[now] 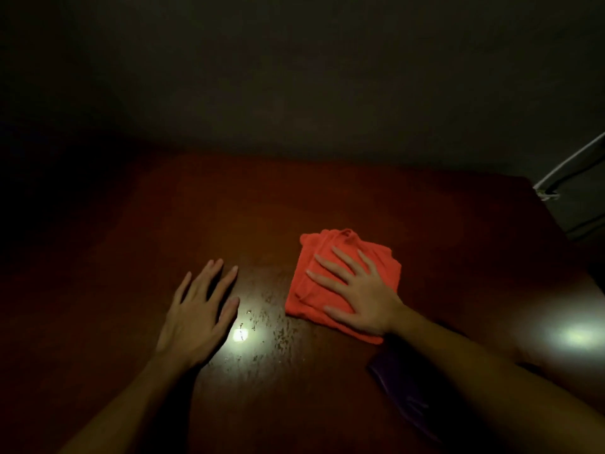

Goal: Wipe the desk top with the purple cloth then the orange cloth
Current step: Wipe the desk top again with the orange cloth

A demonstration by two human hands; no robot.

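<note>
The folded orange cloth (311, 290) lies on the dark reddish-brown desk top (262, 208), right of centre. My right hand (357, 290) presses flat on it with fingers spread. My left hand (199, 309) rests flat on the bare desk to the left, fingers apart, holding nothing. The purple cloth (402, 391) lies near the front of the desk, dim and partly hidden under my right forearm. Small wet spots (271, 326) glisten on the wood between my hands.
The room is dark. A bright light reflection (240, 335) sits on the desk by my left hand, another (573, 337) at the right edge. A white cable (569, 165) runs down the wall at the far right. A dark wall rises behind the desk.
</note>
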